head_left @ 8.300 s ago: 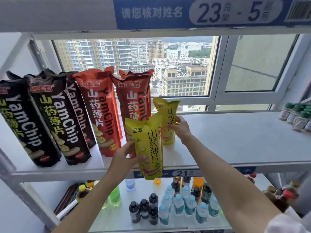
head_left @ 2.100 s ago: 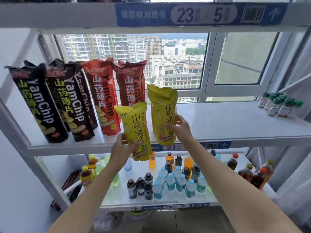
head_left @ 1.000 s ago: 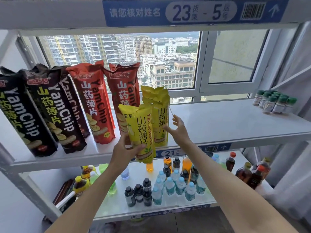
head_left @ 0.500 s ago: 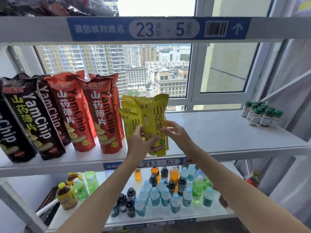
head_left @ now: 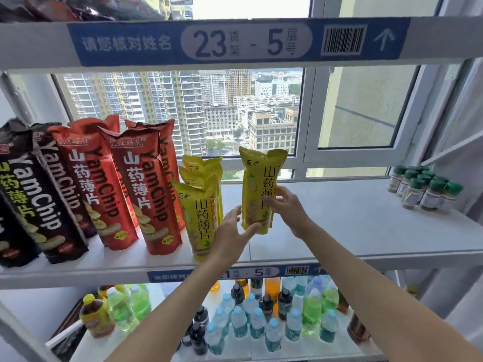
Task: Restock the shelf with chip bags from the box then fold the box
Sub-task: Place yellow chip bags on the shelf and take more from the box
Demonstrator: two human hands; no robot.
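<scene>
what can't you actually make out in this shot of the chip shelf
- Box: not in the head view at all, so its fill and state are unknown.
- Rear yellow chip bags: only their tops show behind the front yellow bag.
- Held yellow bag: lower print covered by the right hand and left hand.
- Lower shelf label: first digits hidden by the left forearm.
- Spice jars: labels too small to read.

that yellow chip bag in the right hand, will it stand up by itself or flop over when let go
The yellow chip bag is tall and narrow, so probably tippy. It looks puffed and light: the right hand holds it by the fingers alone. Leaning it on the standing yellow bags likely steadies it.
</scene>
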